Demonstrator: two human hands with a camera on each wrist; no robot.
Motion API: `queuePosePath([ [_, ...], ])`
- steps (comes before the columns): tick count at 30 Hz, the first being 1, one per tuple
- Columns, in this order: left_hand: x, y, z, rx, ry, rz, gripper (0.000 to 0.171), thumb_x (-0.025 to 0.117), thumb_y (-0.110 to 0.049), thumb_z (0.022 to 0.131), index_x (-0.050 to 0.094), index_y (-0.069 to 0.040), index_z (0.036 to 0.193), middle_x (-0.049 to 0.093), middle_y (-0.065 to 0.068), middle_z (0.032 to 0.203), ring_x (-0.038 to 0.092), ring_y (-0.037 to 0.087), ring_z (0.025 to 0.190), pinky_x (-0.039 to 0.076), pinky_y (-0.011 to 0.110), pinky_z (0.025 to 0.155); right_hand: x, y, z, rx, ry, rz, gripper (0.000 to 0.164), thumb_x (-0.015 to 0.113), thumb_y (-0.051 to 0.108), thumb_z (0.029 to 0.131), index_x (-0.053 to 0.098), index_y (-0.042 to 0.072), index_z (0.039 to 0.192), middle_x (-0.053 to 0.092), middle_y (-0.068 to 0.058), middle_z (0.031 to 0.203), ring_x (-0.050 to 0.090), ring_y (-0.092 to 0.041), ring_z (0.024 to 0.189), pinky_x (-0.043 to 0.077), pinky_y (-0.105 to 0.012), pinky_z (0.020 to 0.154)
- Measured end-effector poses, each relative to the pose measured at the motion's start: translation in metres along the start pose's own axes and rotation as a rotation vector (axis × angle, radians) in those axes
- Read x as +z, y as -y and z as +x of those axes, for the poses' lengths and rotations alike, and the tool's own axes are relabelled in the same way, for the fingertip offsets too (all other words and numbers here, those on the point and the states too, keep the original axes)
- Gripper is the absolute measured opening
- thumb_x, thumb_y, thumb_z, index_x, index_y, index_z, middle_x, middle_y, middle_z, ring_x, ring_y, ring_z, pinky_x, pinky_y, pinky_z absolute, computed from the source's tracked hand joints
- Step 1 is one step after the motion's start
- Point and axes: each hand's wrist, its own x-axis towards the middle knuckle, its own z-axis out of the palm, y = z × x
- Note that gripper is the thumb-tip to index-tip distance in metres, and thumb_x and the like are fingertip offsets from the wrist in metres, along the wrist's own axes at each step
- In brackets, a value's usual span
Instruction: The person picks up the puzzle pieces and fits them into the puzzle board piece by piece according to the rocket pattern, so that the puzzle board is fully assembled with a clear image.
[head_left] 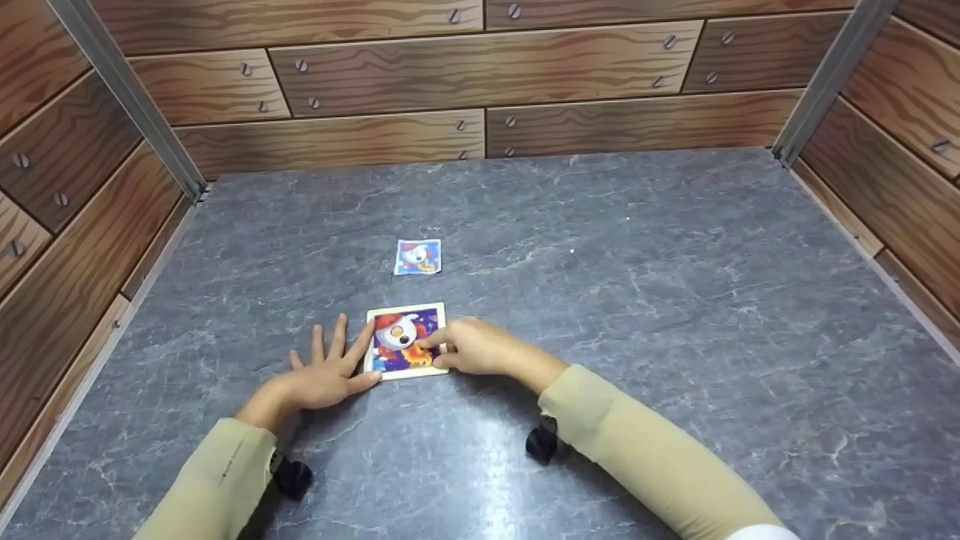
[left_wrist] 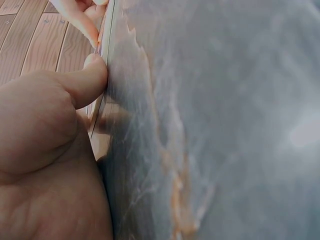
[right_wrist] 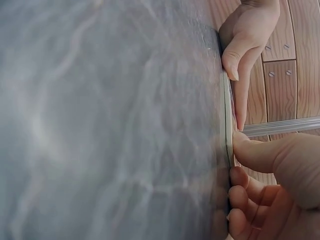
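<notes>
A square picture board (head_left: 406, 365) with a pale frame lies flat on the table; it shows a white and red cartoon rocket with orange flame on purple. Its thin edge appears in the right wrist view. My left hand (head_left: 324, 381) is spread at the board's left side, index finger and thumb touching the frame. From the right, my right hand (head_left: 480, 346) grips the board's edge, its index finger on the picture and its thumb near the lower right corner. The other right fingers curl beside the edge. Beyond the board lies a small picture card (head_left: 418, 257) with a similar rocket.
The grey marbled table (head_left: 675, 337) stretches around both hands. Wood-patterned walls (head_left: 480, 75) close off the back and sides, with metal posts (head_left: 131, 97) in the corners. Black wrist devices (head_left: 541, 441) hang under both sleeves.
</notes>
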Motion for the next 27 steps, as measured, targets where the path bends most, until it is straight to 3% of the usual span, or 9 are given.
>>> queuePosePath([
  [7,-0.001,0.000,0.000,-0.003,0.000,0.006,0.081,0.037,-0.059,0.092,-0.009,-0.026,0.149,-0.030,0.018,0.147,-0.033,0.045,0.126,-0.018,0.073,0.087,0.001,0.001,0.000,0.013,-0.010,0.002,0.029,0.069,0.021,0.084,0.069,0.019,0.113,0.066,0.001,0.080,0.050,-0.012,0.068,0.044,-0.031,0.068],
  [16,0.000,-0.002,0.005,0.011,-0.003,-0.008,0.081,0.038,-0.059,0.092,-0.009,-0.027,0.149,-0.030,0.018,0.147,-0.034,0.044,0.126,-0.019,0.072,0.087,-0.002,-0.003,-0.005,0.041,-0.062,0.067,0.038,0.070,0.019,0.084,0.064,0.010,0.121,0.068,-0.005,0.090,0.052,-0.013,0.069,0.046,-0.031,0.069],
  [23,0.000,-0.003,0.004,0.013,0.003,-0.015,0.081,0.038,-0.059,0.092,-0.008,-0.026,0.149,-0.030,0.017,0.147,-0.034,0.043,0.127,-0.018,0.072,0.088,-0.014,-0.020,-0.023,0.004,-0.045,0.134,0.033,0.067,0.018,0.085,0.065,0.005,0.116,0.064,-0.002,0.080,0.052,-0.009,0.065,0.046,-0.029,0.066],
  [27,-0.003,-0.003,0.002,0.013,0.017,-0.054,0.082,0.038,-0.060,0.092,-0.007,-0.024,0.150,-0.029,0.016,0.148,-0.034,0.042,0.127,-0.019,0.071,0.089,-0.024,-0.036,-0.043,-0.021,-0.036,0.185,0.035,0.065,0.020,0.087,0.063,0.005,0.118,0.067,-0.006,0.092,0.059,-0.014,0.078,0.048,-0.032,0.077],
])
